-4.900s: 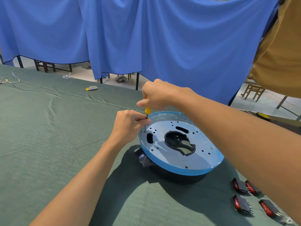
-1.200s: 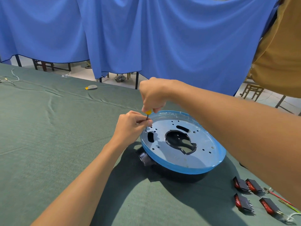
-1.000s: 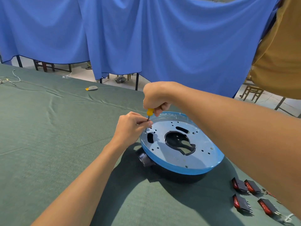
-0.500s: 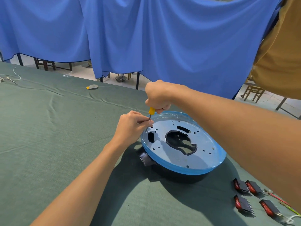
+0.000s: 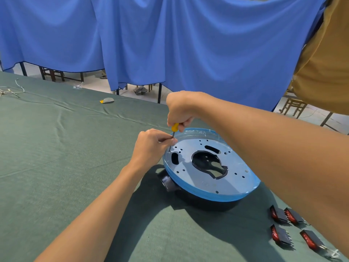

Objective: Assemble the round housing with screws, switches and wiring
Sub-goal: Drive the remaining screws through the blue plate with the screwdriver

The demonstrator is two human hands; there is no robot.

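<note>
The round housing [image 5: 207, 178] lies on the green cloth, a black body under a metal plate with blue film round its rim. My right hand [image 5: 179, 110] grips the yellow handle of a small screwdriver [image 5: 174, 129], held upright over the plate's left edge. The tip sits at a hole near the rim. My left hand [image 5: 151, 146] pinches the screwdriver's shaft just above the tip. The screw itself is hidden by my fingers. Several red rocker switches [image 5: 283, 235] lie to the right of the housing.
The table [image 5: 56, 157] is covered in green cloth with open room to the left. A small grey and yellow item [image 5: 107, 100] lies near the far edge, and white wires [image 5: 11, 89] at the far left. Blue curtains hang behind. A person in a tan shirt [image 5: 324, 63] stands at the right.
Both hands have stayed at the same hole on the plate's left edge. My right hand has shifted slightly round the yellow handle. The housing has not moved.
</note>
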